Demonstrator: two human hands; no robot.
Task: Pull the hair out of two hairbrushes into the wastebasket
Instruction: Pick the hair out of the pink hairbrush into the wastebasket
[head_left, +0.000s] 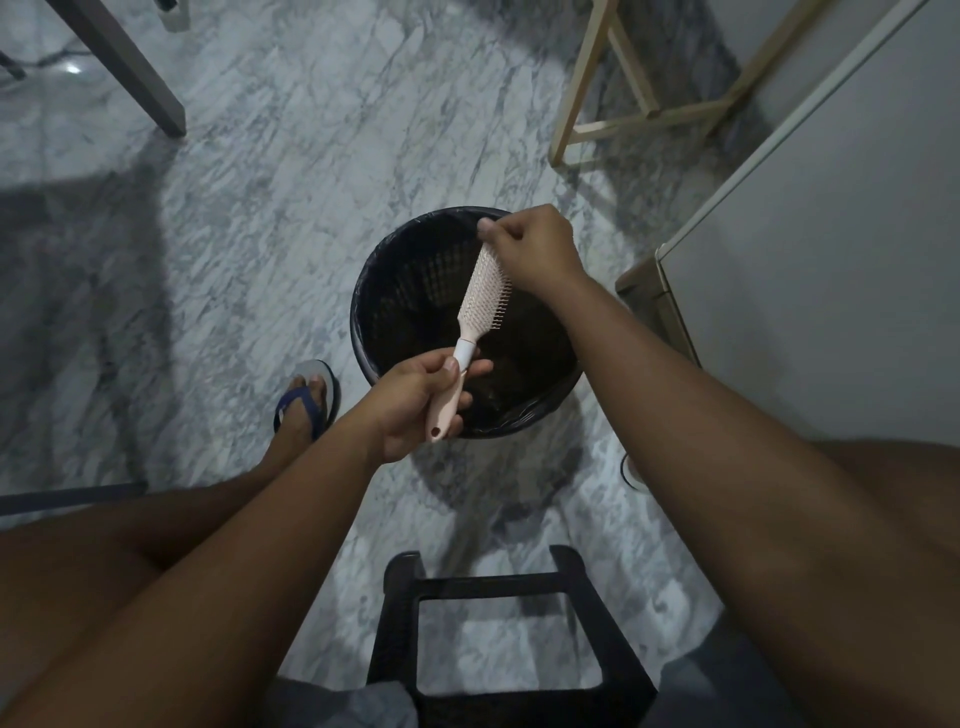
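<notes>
A pale pink hairbrush (480, 296) with a white collar is held over the round black wastebasket (374, 291), which has a dark liner. My left hand (415, 405) grips the brush handle at the near rim of the basket. My right hand (535, 244) is at the far tip of the brush head, fingers pinched together at the bristles; whether hair is between them cannot be made out. The brush head points away from me, bristles facing right. A second hairbrush is not in view.
A black plastic stool (498, 587) stands between my knees. My left foot in a blue sandal (306, 400) rests left of the basket. A wooden frame (623, 124) stands at the far right, a white cabinet (810, 260) on the right, a grey table leg (140, 73) far left.
</notes>
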